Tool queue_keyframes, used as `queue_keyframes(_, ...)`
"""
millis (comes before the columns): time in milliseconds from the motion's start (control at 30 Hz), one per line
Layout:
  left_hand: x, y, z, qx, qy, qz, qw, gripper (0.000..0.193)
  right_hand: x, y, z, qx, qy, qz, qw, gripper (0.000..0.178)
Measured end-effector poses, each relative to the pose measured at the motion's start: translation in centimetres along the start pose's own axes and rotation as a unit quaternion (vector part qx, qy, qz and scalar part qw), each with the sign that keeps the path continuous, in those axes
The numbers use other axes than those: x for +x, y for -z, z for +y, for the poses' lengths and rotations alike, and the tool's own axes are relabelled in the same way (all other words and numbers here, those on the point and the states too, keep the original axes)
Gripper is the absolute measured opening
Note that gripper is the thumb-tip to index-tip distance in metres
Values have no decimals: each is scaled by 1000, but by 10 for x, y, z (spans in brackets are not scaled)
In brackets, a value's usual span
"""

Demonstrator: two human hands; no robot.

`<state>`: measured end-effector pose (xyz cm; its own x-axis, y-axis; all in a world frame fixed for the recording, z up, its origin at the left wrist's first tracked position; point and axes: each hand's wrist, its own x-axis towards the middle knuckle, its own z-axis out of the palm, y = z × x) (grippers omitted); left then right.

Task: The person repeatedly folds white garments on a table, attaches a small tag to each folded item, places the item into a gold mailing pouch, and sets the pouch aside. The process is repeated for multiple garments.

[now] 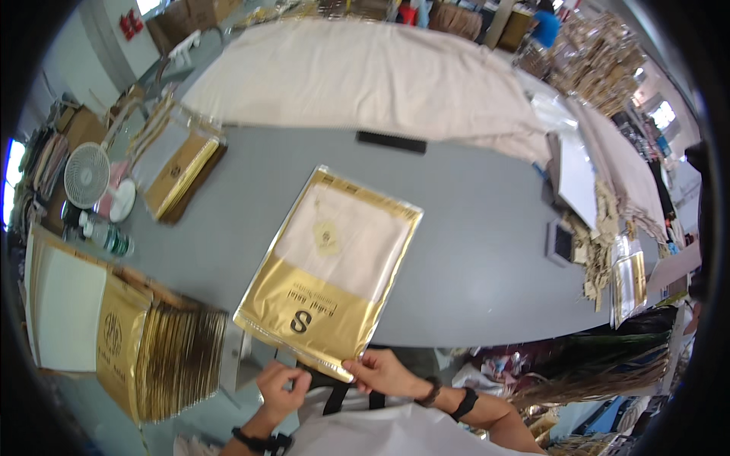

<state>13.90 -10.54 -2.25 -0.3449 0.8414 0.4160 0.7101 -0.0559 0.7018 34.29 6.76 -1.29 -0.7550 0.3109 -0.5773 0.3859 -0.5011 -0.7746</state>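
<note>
A flat gold-and-clear plastic packet (334, 277) lies tilted on the table in front of me, pale folded cloth and a small yellowish tag showing through its clear part. My right hand (380, 372) pinches the packet's near right corner, between thumb and fingers, at the table's front edge. Just left of that corner, my left hand (281, 389) is curled closed, apart from the packet. Whatever its fingers may hold is hidden.
An open box (65, 304) of several upright gold packets stands at near left. Beyond it are a bottle (108, 235), a white fan (90, 176) and a packet stack (173, 171). Pale cloth (357, 76) covers the far side, behind a black bar (391, 142). An ink pad (561, 243) sits at right.
</note>
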Motion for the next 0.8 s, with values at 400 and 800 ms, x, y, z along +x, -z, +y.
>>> queue_keyframes(400, 19, -63, 24, -430, 415, -22, 801, 21, 14, 1, 2, -11, 51, 30, 998, 41)
queue_keyframes(800, 45, -53, 37, -392, 418, 106, 813, 16, -2, 2, -33, -107, 49, 59, 991, 32)
